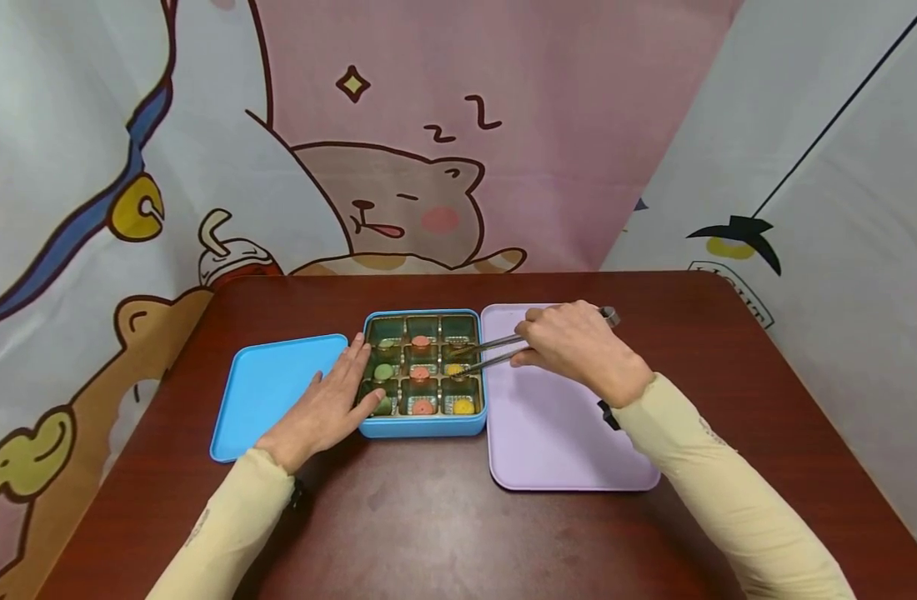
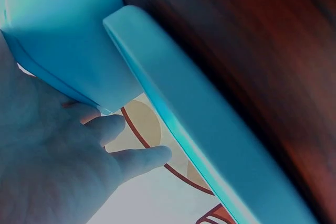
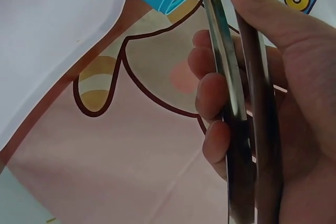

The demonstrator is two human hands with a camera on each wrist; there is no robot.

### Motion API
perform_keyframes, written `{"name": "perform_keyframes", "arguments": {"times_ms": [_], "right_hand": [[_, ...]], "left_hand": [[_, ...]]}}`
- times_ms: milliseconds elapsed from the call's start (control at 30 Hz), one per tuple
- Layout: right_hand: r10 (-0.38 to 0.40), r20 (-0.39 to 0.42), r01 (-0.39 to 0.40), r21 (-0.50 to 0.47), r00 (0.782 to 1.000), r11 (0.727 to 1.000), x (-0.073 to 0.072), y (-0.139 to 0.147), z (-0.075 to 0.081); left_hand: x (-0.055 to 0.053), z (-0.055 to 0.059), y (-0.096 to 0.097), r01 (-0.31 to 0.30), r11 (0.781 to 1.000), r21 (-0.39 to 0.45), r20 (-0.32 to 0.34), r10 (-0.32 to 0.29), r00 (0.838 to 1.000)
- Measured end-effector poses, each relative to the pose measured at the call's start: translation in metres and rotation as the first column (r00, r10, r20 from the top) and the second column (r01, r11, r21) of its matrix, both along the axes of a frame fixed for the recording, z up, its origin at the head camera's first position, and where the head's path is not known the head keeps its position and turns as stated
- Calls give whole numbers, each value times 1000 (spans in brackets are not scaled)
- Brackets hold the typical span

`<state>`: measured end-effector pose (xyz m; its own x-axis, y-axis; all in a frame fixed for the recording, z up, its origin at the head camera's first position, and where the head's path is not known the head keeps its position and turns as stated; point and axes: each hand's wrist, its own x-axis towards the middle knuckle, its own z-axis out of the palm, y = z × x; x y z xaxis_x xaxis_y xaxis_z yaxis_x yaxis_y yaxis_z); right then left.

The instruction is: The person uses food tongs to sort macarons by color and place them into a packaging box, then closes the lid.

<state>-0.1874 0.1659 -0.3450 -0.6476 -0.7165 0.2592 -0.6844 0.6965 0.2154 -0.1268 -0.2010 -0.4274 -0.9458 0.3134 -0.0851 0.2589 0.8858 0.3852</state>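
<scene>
A blue box (image 1: 423,427) holds a gold divided insert with several compartments. Inside lie small round pieces: green ones (image 1: 383,372) in the left column, pink ones (image 1: 423,407) in the middle, yellow ones (image 1: 463,406) on the right. My left hand (image 1: 327,408) rests along the box's left side, fingers extended, thumb over the front left corner. The right hand (image 1: 578,346) grips metal tongs (image 1: 499,358) from above, fingers curled round both arms in the right wrist view. The tongs' parted tips reach into the right column, around the middle yellow piece (image 1: 454,369).
A blue lid-like tray (image 1: 271,400) lies left of the box, partly behind the left hand. On the right, a lilac tray (image 1: 556,454) sits against the box under the right hand. All stand on a dark brown table (image 1: 421,533) before a printed cloth (image 1: 563,125).
</scene>
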Motion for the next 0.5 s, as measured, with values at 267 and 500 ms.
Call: {"name": "perform_keyframes", "arguments": {"times_ms": [267,500], "right_hand": [[-11,-6,10,-54,1000,998,6,20,-4],[-20,57,29,-173,998,984,21,50,-11]], "left_hand": [[-1,0,0,-4,1000,5,-8,4,1000],[0,0,0,-2,1000,6,-3,2,1000]]}}
